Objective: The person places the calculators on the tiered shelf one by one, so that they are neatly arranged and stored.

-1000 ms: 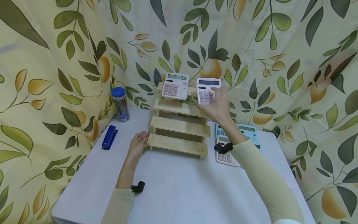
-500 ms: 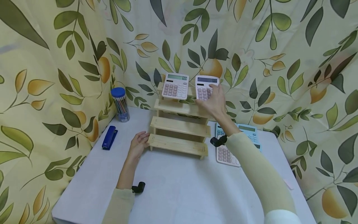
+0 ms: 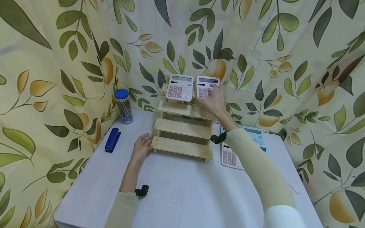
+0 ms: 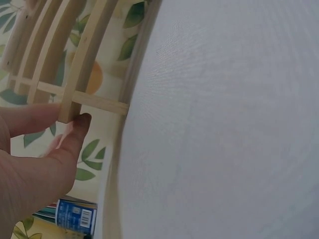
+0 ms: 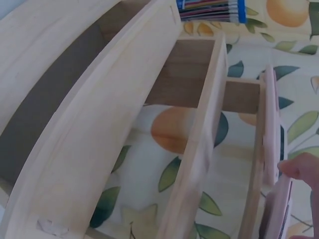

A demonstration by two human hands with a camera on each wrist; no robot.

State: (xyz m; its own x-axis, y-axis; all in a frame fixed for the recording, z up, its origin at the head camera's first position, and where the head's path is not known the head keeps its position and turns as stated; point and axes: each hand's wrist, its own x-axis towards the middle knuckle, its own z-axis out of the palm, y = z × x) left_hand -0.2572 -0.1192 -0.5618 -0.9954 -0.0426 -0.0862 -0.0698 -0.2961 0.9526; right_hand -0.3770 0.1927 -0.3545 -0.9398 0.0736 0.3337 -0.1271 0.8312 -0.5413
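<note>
A stepped wooden rack (image 3: 182, 145) stands on the table. My left hand (image 3: 141, 148) is at the left end of its lowest step; in the left wrist view, thumb and fingers (image 4: 77, 134) pinch that board end. With my right hand (image 3: 214, 100) I hold a pale pink calculator (image 3: 203, 91) by its right side, at the right part of the top step. Its lower right is hidden behind the hand. Left of it, a second pink calculator (image 3: 179, 90) leans on the same step, its display lit. The right wrist view shows both calculators nearly edge-on.
Blue calculators (image 3: 255, 134) and another pink calculator (image 3: 231, 158) lie right of the rack, partly under my right arm. A blue stapler (image 3: 112, 140) and a blue-lidded jar of pencils (image 3: 123, 107) are on the left. Patterned curtain (image 3: 251, 28) surrounds the table's back and sides.
My right hand has moved left with the calculator, bringing it closer to the one on the top step. The left hand has stayed at the rack's lowest step.
</note>
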